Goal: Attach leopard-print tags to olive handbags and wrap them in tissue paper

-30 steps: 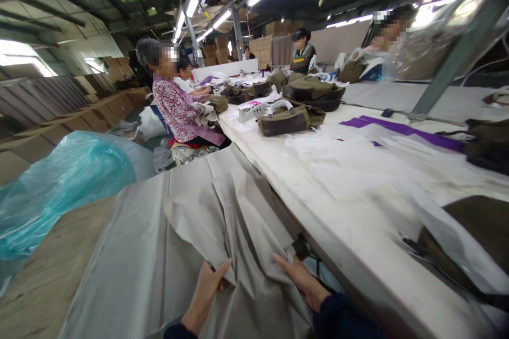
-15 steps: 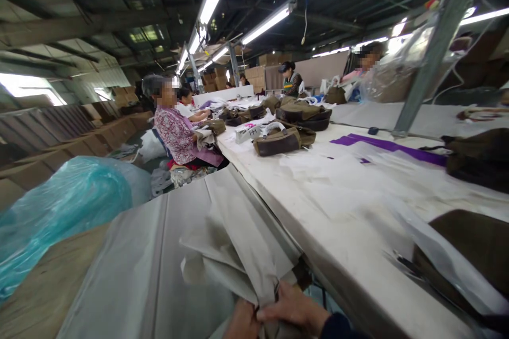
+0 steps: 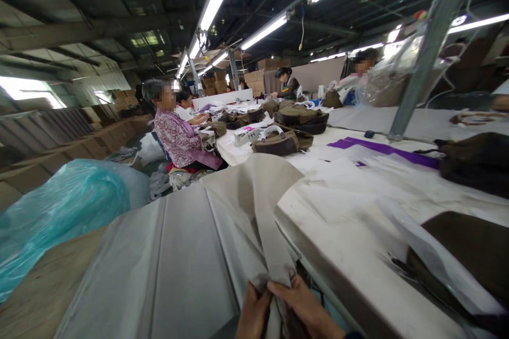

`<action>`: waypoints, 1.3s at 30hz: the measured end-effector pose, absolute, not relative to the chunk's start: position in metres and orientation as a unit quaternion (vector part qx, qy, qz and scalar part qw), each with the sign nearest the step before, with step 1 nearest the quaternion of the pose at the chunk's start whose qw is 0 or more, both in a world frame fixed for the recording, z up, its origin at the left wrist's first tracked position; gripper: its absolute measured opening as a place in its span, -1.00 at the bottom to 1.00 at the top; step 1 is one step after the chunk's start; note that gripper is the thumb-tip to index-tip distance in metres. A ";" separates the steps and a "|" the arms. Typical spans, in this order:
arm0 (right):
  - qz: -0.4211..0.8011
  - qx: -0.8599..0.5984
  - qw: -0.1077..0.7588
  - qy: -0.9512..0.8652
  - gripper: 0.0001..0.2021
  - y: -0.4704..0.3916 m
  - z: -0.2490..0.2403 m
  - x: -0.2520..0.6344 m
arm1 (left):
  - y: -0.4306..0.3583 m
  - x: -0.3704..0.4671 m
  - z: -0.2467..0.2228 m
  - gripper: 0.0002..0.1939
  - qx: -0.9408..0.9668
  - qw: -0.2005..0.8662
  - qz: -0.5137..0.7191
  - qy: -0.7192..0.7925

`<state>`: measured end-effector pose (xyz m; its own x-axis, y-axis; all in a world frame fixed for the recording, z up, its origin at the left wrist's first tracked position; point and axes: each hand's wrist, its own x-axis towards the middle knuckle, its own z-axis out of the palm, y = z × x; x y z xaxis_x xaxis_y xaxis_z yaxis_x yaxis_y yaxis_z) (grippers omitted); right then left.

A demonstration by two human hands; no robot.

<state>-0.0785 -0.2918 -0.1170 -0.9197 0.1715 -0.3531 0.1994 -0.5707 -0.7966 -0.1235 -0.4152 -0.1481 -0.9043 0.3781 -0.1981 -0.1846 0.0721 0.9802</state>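
A large grey sheet (image 3: 262, 206) is gathered into folds at the bottom centre, its far end fanned out and raised beside the table edge. My left hand (image 3: 253, 310) grips the bunched part of this sheet from the left. Close against it, my right hand (image 3: 304, 302) pinches the same folds from the right, thumb on top. Below the hands the sheet drops out of the frame. Flat grey sheets (image 3: 191, 254) lie to the left of my hands.
The long white table (image 3: 318, 238) at right bears white sheets, purple strips (image 3: 382, 151) and brown bags (image 3: 282, 140). A metal post (image 3: 431, 58) stands on it. Seated at the left is a person (image 3: 177, 135), beyond teal plastic (image 3: 67, 206). Others sit farther back.
The gathered sheet has opened out, its far end now rising and spreading past the table edge. My hands still hold it; the left one shows more of itself.
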 end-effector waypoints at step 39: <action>-0.856 0.301 -0.191 0.375 -0.45 -0.187 -0.057 -0.057 | -0.366 -0.246 -0.180 -0.60 0.185 0.072 0.125 0.972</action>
